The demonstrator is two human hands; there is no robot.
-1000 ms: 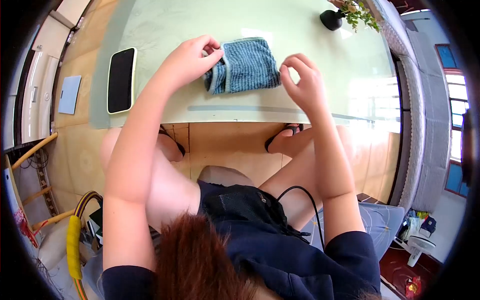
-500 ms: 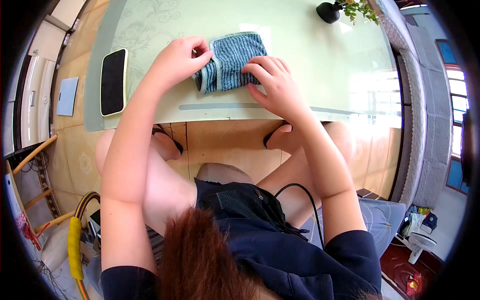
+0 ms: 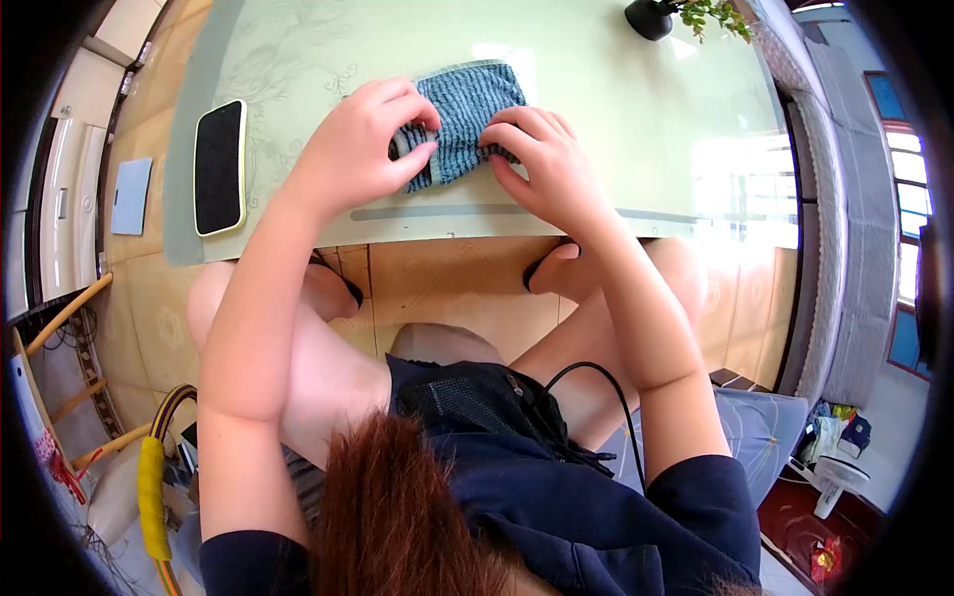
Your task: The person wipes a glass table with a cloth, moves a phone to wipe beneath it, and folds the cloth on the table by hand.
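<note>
A blue-and-dark striped cloth (image 3: pixel 472 94) with a pale blue border lies on the glass-topped table, its left part folded or rolled over. My left hand (image 3: pixel 363 144) is curled around that left fold, fingertips above and thumb below, with cloth between them. At the lower right edge of the cloth, my right hand (image 3: pixel 542 154) has bent fingers on top and the thumb near the edge, gripping the fabric. The palm sides of both hands are hidden.
A phone (image 3: pixel 220 167) in a pale case lies at the table's left side. Toward the far right stands a black pot (image 3: pixel 651 18) with a green plant. The table's front edge (image 3: pixel 427 238) runs just above my knees.
My left hand has shifted slightly right and down over the cloth's left fold, covering more of it. My right hand stays almost in place at the lower right edge.
</note>
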